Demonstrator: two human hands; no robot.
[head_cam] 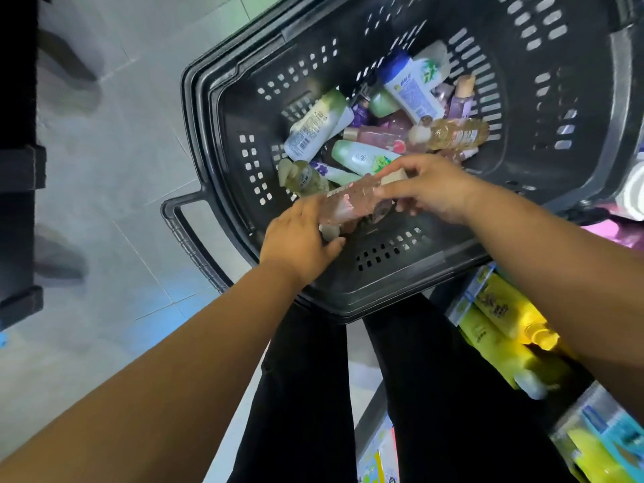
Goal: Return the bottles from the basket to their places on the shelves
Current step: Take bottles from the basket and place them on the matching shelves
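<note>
Grey tile floor: pale smooth squares, running out to the left of the basket.
Black plastic basket: slotted walls and a thick rim, standing on the tiles right in front of the person's black trouser legs.
Shelves: low down on the right, stocked with yellow bottles.
Pink bottle: clear plastic with pale pink liquid, a beige cap and a paper label; it is held slantwise over the near end of the basket, above the heap.
Left hand: fingers curled round the bottle's lower end.
Right hand: fingers and thumb pinching the cap end.
Heap in the basket: a white bottle with a green top, an amber bottle, a blue-capped white bottle and an olive pump bottle, all lying jumbled.
</note>
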